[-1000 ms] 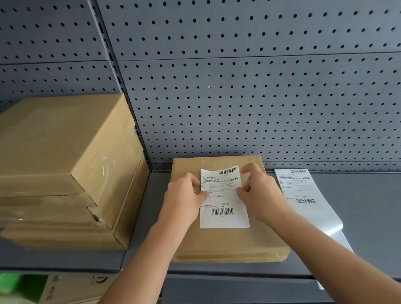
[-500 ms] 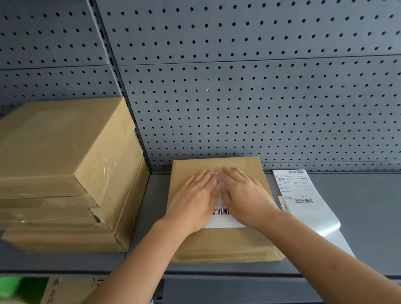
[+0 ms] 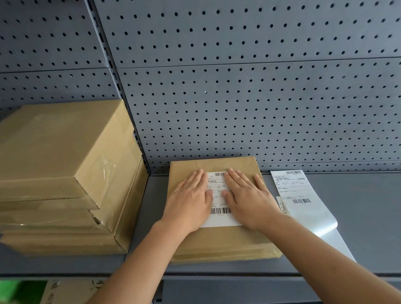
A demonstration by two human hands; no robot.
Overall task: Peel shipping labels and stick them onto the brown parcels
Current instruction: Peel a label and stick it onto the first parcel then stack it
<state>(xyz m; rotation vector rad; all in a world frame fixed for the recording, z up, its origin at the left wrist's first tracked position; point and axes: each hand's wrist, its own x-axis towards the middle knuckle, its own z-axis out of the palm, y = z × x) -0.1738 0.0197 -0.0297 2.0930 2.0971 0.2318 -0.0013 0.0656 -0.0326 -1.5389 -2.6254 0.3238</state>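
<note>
A flat brown parcel (image 3: 223, 243) lies on the grey shelf (image 3: 381, 208) in front of me. A white shipping label (image 3: 219, 200) with two barcodes sits on its top face. My left hand (image 3: 190, 202) lies flat on the label's left side, fingers together. My right hand (image 3: 248, 196) lies flat on the label's right side. Neither hand holds anything. To the right of the parcel, a strip of labels (image 3: 297, 191) on shiny backing paper rests on the shelf and hangs over the front edge.
A stack of three brown parcels (image 3: 58, 174) stands on the shelf at the left. Grey pegboard (image 3: 262, 98) forms the back wall. Below the shelf at the left are a brown box (image 3: 62, 299) and something green (image 3: 10, 292).
A second ago my fingers pinched the label's edges over the parcel. Then both palms came down on it, and now they have slid apart, uncovering the label's middle.
</note>
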